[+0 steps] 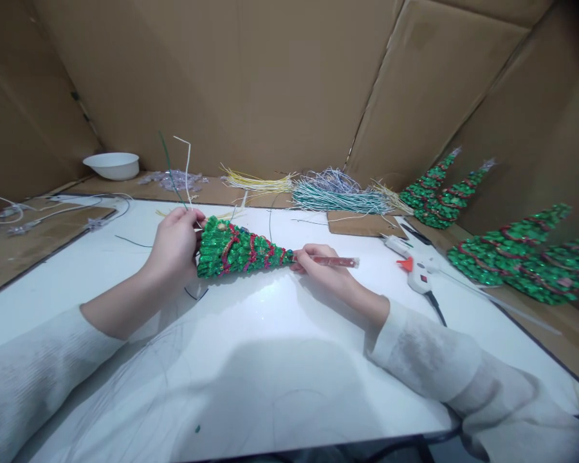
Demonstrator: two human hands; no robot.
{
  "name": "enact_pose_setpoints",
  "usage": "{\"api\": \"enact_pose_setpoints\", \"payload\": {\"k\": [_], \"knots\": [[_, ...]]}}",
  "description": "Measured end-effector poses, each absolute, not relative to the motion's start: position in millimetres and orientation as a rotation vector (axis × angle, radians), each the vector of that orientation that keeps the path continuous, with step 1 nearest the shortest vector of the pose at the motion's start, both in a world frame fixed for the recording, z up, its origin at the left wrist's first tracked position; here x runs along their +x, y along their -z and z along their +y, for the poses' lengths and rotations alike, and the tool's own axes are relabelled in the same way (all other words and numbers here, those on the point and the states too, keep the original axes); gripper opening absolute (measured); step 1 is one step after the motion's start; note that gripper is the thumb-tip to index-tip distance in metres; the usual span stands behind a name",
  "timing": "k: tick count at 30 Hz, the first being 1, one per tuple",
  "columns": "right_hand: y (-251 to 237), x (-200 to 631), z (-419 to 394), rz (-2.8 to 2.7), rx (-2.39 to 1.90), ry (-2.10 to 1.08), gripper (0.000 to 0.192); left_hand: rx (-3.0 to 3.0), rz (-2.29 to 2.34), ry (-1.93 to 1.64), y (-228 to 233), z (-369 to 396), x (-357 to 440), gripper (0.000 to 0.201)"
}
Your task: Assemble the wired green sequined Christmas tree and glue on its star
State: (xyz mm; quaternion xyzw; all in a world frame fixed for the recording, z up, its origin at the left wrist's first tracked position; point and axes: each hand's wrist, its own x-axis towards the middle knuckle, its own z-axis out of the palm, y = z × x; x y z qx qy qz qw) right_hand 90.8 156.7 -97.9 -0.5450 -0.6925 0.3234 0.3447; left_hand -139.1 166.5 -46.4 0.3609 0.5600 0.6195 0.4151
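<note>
A small green Christmas tree [244, 251], wound with red and pink trim, lies on its side above the white table. My left hand [176, 235] is closed around its broad base. A white wire [188, 168] and a green wire [170, 166] rise from beside those fingers. At the narrow tip, my right hand [318, 260] is closed with a reddish-brown flat stick [338, 262] in its grip, its pale end pointing right. Whether the stick joins the tree's tip is hidden by the fingers. A few loose dark wires [132, 241] lie near the base.
Bundles of yellow wires [260, 182] and green wires [340, 198] lie at the back. A white bowl [113, 166] and clear plastic pieces [174, 180] sit back left. On the right are a glue gun [419, 276] and several finished-looking trees [506, 241]. Cardboard walls [222, 77] enclose the table [270, 386].
</note>
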Motion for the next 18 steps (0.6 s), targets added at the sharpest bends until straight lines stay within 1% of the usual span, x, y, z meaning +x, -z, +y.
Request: {"api": "enact_pose_setpoints", "payload": {"k": [11,18], "knots": [[94,89,147,-1.883,-1.421,-0.736,0.032,1.072,1.408,-1.624,55,171,-139,0.009],[88,85,145,-1.914,-1.466,-0.697,0.032,1.199,1.386,-1.697,60,173,-140,0.010]]}}
